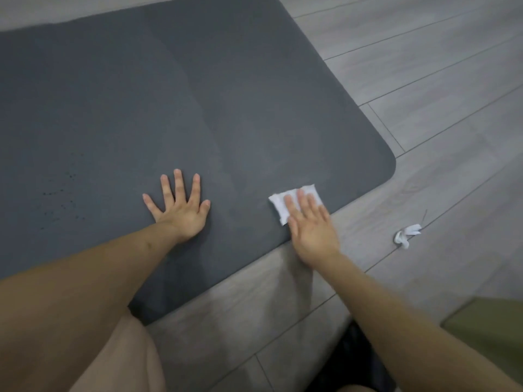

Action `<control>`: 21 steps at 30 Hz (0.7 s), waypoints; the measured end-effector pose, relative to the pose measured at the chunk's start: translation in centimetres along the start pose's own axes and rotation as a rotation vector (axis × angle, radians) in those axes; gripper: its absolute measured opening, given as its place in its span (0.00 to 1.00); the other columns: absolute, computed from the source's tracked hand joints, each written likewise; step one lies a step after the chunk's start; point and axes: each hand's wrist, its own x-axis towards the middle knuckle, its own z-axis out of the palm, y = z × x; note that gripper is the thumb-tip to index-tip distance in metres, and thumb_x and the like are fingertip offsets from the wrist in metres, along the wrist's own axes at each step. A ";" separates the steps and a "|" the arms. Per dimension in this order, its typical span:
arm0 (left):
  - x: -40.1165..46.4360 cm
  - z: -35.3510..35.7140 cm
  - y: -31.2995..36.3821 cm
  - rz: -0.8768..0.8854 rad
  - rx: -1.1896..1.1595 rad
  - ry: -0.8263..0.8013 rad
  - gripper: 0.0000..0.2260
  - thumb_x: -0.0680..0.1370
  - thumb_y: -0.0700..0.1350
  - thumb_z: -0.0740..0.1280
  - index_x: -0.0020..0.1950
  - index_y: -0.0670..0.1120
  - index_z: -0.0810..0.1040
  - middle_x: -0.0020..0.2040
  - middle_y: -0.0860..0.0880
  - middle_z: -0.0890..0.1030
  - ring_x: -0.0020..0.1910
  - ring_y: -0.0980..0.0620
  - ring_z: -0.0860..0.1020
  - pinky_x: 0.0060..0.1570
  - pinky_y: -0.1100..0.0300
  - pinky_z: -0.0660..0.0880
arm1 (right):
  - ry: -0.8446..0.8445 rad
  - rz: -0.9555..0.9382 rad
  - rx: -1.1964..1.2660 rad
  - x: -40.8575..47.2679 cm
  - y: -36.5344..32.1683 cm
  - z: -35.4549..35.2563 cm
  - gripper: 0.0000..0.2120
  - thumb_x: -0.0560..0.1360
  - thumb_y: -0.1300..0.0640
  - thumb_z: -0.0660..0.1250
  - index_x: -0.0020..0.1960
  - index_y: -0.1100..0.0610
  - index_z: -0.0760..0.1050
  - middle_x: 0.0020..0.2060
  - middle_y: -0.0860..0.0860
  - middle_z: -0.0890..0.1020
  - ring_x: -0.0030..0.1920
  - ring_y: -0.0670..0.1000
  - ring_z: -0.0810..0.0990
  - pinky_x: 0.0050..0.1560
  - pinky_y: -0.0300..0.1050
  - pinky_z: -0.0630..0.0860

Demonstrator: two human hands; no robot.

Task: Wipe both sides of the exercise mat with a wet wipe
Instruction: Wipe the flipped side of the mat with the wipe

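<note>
Dark grey exercise mat (pixel 175 103) lies flat on the floor (pixel 441 80). I keep my left hand (pixel 181 207) spread flat to pin it; my right hand (pixel 311 224), fingers straight, presses the wet wipe (pixel 285 200) near its edge.

Grey wood-look planks (pixel 441 89) cover the floor, their thin dark seams running diagonally out to the right of the right hand and on beyond it. A small crumpled white scrap (pixel 407 234) lies on the planks just right of that hand. Nearer than the hand, at the lower right edge, sits an olive-green shape (pixel 489 329), possibly a cushion. Light is soft and even.
</note>
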 end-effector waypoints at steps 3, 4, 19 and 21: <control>-0.1 -0.1 0.1 0.000 0.004 -0.019 0.30 0.84 0.64 0.44 0.81 0.61 0.31 0.79 0.51 0.24 0.78 0.44 0.24 0.71 0.27 0.30 | -0.066 0.252 0.026 3.6 5.4 -2.2 0.27 0.85 0.47 0.41 0.84 0.47 0.48 0.83 0.52 0.48 0.83 0.57 0.47 0.81 0.55 0.47; 0.0 -0.1 0.1 0.003 0.005 -0.022 0.30 0.84 0.64 0.44 0.81 0.61 0.31 0.79 0.51 0.24 0.78 0.43 0.24 0.70 0.27 0.30 | -0.055 0.271 0.054 3.7 5.3 -2.1 0.27 0.85 0.47 0.41 0.84 0.47 0.48 0.83 0.53 0.49 0.82 0.58 0.47 0.81 0.55 0.46; -0.1 -0.7 -0.2 0.035 -0.039 -0.030 0.30 0.85 0.63 0.46 0.81 0.61 0.32 0.79 0.52 0.24 0.78 0.44 0.24 0.69 0.28 0.28 | -0.122 -0.075 0.080 0.1 -6.9 -0.1 0.27 0.84 0.43 0.37 0.83 0.43 0.45 0.83 0.46 0.43 0.82 0.51 0.39 0.81 0.49 0.38; 0.1 -0.8 -0.3 0.045 -0.071 -0.032 0.30 0.85 0.62 0.47 0.81 0.62 0.33 0.79 0.53 0.24 0.78 0.45 0.24 0.68 0.28 0.28 | -0.157 -0.115 0.059 2.4 -7.7 -0.5 0.26 0.86 0.45 0.40 0.83 0.43 0.43 0.83 0.47 0.40 0.82 0.52 0.36 0.80 0.48 0.35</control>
